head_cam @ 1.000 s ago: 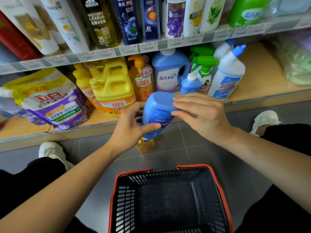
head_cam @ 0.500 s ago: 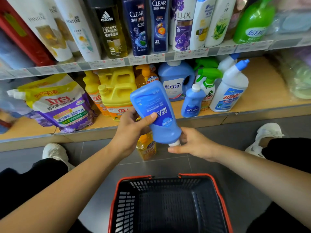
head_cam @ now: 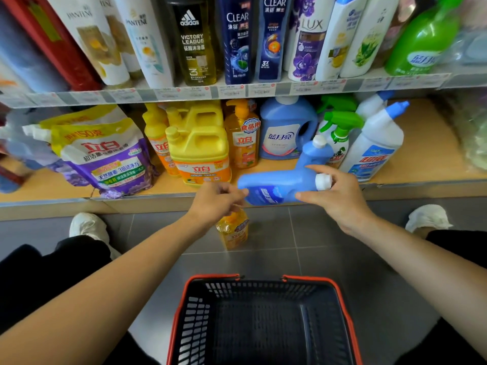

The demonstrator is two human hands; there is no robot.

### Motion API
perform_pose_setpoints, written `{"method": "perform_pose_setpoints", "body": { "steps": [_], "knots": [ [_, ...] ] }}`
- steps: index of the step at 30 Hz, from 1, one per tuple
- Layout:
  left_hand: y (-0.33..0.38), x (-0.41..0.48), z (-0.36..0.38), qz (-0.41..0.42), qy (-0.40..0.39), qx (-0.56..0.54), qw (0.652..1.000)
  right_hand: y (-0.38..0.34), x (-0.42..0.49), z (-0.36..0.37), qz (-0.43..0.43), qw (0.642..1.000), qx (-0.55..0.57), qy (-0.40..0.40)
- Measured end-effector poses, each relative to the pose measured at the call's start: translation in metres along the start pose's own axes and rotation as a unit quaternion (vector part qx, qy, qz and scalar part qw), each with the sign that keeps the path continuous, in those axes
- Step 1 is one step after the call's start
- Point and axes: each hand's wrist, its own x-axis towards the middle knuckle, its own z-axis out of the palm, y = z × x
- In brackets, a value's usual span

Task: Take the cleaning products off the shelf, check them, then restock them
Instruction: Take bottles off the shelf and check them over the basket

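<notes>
We've got the blue bottle [head_cam: 276,189] sideways in front of the lower shelf [head_cam: 427,154]; right hand [head_cam: 340,198] clamped round its neck end, left hand [head_cam: 216,202] curled at the base, can't tell if it's gripping; if not, it could swing down onto the yellow bottle [head_cam: 233,230] below.

beyond the fingers [head_cam: 237,192] the lower shelf [head_cam: 427,143] bears a yellow detergent jug [head_cam: 200,148] and purple refill pouch [head_cam: 110,159], while below them the floor [head_cam: 276,233] bears an orange soap bottle [head_cam: 233,230] and shopping basket [head_cam: 263,296].

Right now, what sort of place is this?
Probably a shop aisle: price tags line the shelf edge, detergent jugs and shampoo bottles stand in rows, and a shopping basket sits on the floor.
</notes>
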Motion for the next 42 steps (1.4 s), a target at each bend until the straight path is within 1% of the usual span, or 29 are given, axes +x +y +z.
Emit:
{"method": "perform_pose_setpoints", "body": {
  "steps": [1, 3, 5, 8, 9, 10, 11, 14, 15, 16, 18, 20, 23, 26, 28, 31, 33, 34, 36, 39, 42],
  "knots": [
    [0.000, 0.005, -0.004, 0.047, 0.026, 0.049, 0.997, 0.003, 0.004, -0.001, -0.025, 0.998, -0.058, 0.001],
    [0.004, 0.016, -0.014, 0.123, 0.073, 0.148, 0.979, 0.013, 0.013, 0.001, -0.055, 0.985, -0.160, -0.027],
    [0.009, 0.027, -0.028, 0.160, 0.103, 0.203, 0.960, 0.024, 0.021, 0.010, -0.044, 0.973, -0.214, -0.078],
    [0.016, 0.042, -0.051, 0.189, 0.114, 0.237, 0.946, 0.045, 0.030, 0.028, -0.010, 0.953, -0.255, -0.165],
    [0.018, 0.046, -0.061, 0.207, 0.116, 0.264, 0.935, 0.053, 0.031, 0.036, -0.007, 0.942, -0.275, -0.191],
    [0.018, 0.050, -0.071, 0.231, 0.121, 0.304, 0.916, 0.061, 0.033, 0.043, -0.008, 0.930, -0.297, -0.216],
    [0.019, 0.054, -0.081, 0.256, 0.127, 0.353, 0.891, 0.069, 0.033, 0.051, -0.008, 0.918, -0.318, -0.237],
    [0.019, 0.067, -0.106, 0.310, 0.138, 0.495, 0.800, 0.090, 0.035, 0.071, -0.004, 0.892, -0.352, -0.282],
    [0.017, 0.072, -0.112, 0.310, 0.134, 0.520, 0.785, 0.097, 0.034, 0.074, 0.003, 0.886, -0.360, -0.291],
    [0.014, 0.076, -0.116, 0.302, 0.126, 0.528, 0.783, 0.104, 0.032, 0.076, 0.008, 0.878, -0.371, -0.300],
    [0.008, 0.086, -0.117, 0.274, 0.105, 0.509, 0.809, 0.114, 0.028, 0.077, 0.016, 0.857, -0.399, -0.324],
    [0.010, 0.095, -0.114, 0.253, 0.102, 0.483, 0.832, 0.119, 0.025, 0.077, 0.027, 0.840, -0.420, -0.341],
    [0.022, 0.103, -0.112, 0.244, 0.109, 0.471, 0.841, 0.117, 0.027, 0.077, 0.040, 0.828, -0.432, -0.355],
    [0.023, 0.097, -0.112, 0.250, 0.083, 0.471, 0.842, 0.106, 0.033, 0.073, 0.058, 0.829, -0.421, -0.364],
    [0.020, 0.089, -0.111, 0.246, 0.077, 0.447, 0.856, 0.093, 0.037, 0.073, 0.073, 0.846, -0.383, -0.363],
    [0.019, 0.078, -0.109, 0.206, 0.110, 0.367, 0.900, 0.064, 0.046, 0.080, 0.065, 0.898, -0.274, -0.338],
    [0.026, 0.069, -0.109, 0.184, 0.132, 0.284, 0.932, 0.037, 0.049, 0.085, 0.033, 0.929, -0.214, -0.299],
    [0.031, 0.063, -0.109, 0.188, 0.132, 0.239, 0.943, 0.022, 0.050, 0.087, 0.007, 0.942, -0.191, -0.275],
    [0.045, 0.047, -0.108, 0.221, 0.111, 0.171, 0.954, -0.008, 0.048, 0.087, -0.057, 0.962, -0.144, -0.226],
    [0.064, 0.020, -0.100, 0.265, 0.057, 0.102, 0.957, -0.045, 0.043, 0.082, -0.147, 0.968, -0.113, -0.167],
    [0.080, -0.007, -0.081, 0.281, 0.016, 0.056, 0.958, -0.065, 0.039, 0.074, -0.198, 0.960, -0.130, -0.149]
  ]
}}
